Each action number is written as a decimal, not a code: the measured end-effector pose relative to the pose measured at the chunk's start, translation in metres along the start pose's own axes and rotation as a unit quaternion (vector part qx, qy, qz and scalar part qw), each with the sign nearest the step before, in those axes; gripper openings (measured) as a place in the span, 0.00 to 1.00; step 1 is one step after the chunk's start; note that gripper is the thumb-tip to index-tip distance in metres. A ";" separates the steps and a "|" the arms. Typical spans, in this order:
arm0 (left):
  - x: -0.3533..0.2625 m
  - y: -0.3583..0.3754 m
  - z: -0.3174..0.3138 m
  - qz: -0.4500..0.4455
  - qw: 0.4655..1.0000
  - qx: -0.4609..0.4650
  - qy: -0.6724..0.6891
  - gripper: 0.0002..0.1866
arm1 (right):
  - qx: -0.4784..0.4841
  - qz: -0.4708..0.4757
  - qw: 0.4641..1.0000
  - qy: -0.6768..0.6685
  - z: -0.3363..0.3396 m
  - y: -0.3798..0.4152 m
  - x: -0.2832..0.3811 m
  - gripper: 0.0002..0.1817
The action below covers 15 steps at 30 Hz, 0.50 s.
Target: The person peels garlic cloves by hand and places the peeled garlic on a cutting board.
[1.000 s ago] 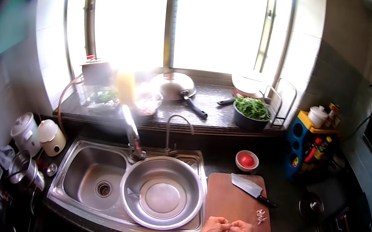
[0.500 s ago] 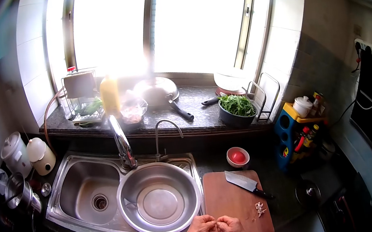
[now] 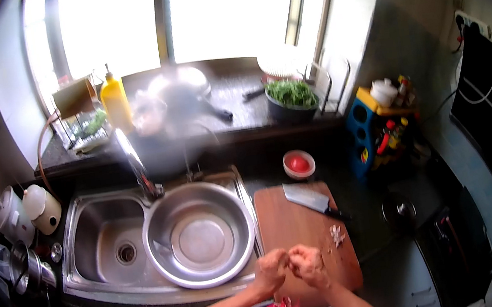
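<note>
My left hand (image 3: 272,270) and my right hand (image 3: 308,266) meet over the near part of the wooden cutting board (image 3: 279,217). The fingers of both are closed and pinched together at the tips. Whatever they pinch is too small and blurred to make out. To the right of my hands, a small pile of whitish pieces (image 3: 337,236), which look like garlic, lies on the board. A cleaver (image 3: 306,195) with a black handle rests across the board's far right part, its blade pointing left.
Left of the board, a big metal basin (image 3: 201,237) sits over the right side of the steel sink (image 3: 107,234). Behind the board stands a bowl with a tomato-like red thing (image 3: 299,164). A pot of leafy greens (image 3: 291,93) is on the sill. A glass lid (image 3: 399,210) lies at right.
The view has tilted down and shifted, so more of my forearms and the red floral clothing shows. My hands stay close together, slightly more raised and curled.
</note>
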<state>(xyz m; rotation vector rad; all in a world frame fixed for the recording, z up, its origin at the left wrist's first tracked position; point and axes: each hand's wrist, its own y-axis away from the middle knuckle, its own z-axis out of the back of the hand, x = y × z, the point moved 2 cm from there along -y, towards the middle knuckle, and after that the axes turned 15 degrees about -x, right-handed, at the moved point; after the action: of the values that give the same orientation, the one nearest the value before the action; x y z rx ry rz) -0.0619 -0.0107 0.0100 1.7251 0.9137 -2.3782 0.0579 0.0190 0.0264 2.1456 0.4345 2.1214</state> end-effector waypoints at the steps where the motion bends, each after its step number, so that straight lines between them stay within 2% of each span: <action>1: -0.002 -0.001 -0.001 -0.008 1.000 -0.006 0.004 0.01 | -0.007 0.020 1.000 0.018 0.001 0.000 0.000 0.06; 3: -0.003 -0.002 -0.003 0.004 1.000 0.000 0.006 0.03 | -0.039 0.132 0.986 0.089 0.002 0.002 0.003 0.06; 5: 0.002 -0.005 -0.005 0.084 0.995 0.038 0.040 0.06 | -0.058 0.229 0.959 0.156 0.008 0.000 -0.009 0.06; 6: 0.002 -0.005 -0.003 0.230 0.964 0.094 0.091 0.06 | -0.055 0.275 0.938 0.203 0.007 0.004 -0.004 0.05; 7: 0.001 -0.008 -0.002 0.362 0.911 0.140 0.142 0.07 | -0.072 0.292 0.941 0.155 0.006 0.005 -0.008 0.03; 9: -0.001 -0.011 -0.003 0.485 0.811 0.183 0.271 0.06 | -0.070 0.243 0.961 0.115 0.012 0.001 -0.019 0.02; 11: 0.005 -0.011 -0.006 0.537 0.755 0.199 0.320 0.06 | -0.059 0.106 0.992 0.037 0.018 0.004 -0.015 0.03; 12: 0.006 -0.012 -0.008 0.550 0.738 0.211 0.331 0.07 | -0.044 0.056 0.997 0.028 0.021 0.004 -0.009 0.04; 13: 0.007 -0.010 -0.009 0.552 0.735 0.213 0.331 0.07 | -0.046 0.054 0.997 0.028 0.023 0.004 -0.012 0.04; 15: 0.008 -0.010 -0.012 0.540 0.747 0.218 0.322 0.07 | -0.050 0.096 0.993 0.043 0.027 0.002 -0.017 0.04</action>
<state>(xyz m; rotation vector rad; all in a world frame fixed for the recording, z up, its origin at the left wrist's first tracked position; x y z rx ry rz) -0.0579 0.0055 0.0050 2.3039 -0.6578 -1.2246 0.0851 0.0164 0.0100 2.1239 0.1293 2.2881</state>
